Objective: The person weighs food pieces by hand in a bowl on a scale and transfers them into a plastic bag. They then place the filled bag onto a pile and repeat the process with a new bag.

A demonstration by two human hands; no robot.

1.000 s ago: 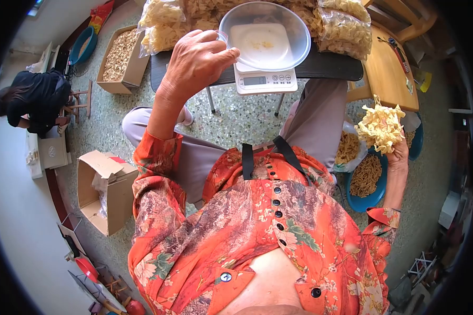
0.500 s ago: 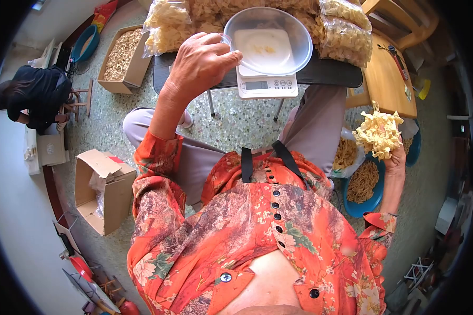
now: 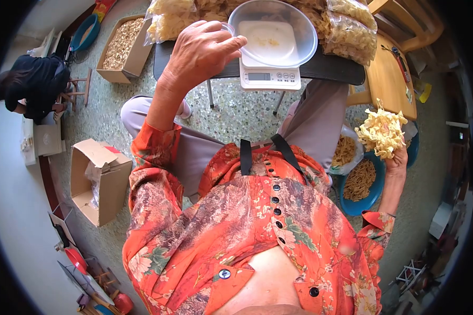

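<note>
The scale (image 3: pixel 270 79) is sitting near the front edge of the black table (image 3: pixel 336 70), and the see-through bowl (image 3: pixel 306 39) is resting on top of it, with a few yellow crumbs (image 3: pixel 268 42) showing at its middle. The left hand (image 3: pixel 202 52) is reaching in from the left of the scale, its fingers curling closed at the bowl's left rim; whether they are gripping the rim or a bit of clear plastic beside it, one cannot tell.

Well to the right of the scale and nearer the body, the right hand (image 3: pixel 397 158) is gripping a clump (image 3: pixel 382 131) of pale yellow, curly dried strips from below, holding it up in the air. Below the clump and to its left, a blue basin (image 3: pixel 375 190) is holding brown sticks (image 3: pixel 359 181), and an open bag (image 3: pixel 344 152) of dried pieces is standing beside it.

Packed bags are lying on the table on both sides of the scale, left (image 3: pixel 171 26) and right (image 3: pixel 352 39). Far left of the scale, a carton (image 3: pixel 134 63) of chips is standing on the floor, and beyond it a co-worker (image 3: pixel 37 86) is bending forward.
</note>
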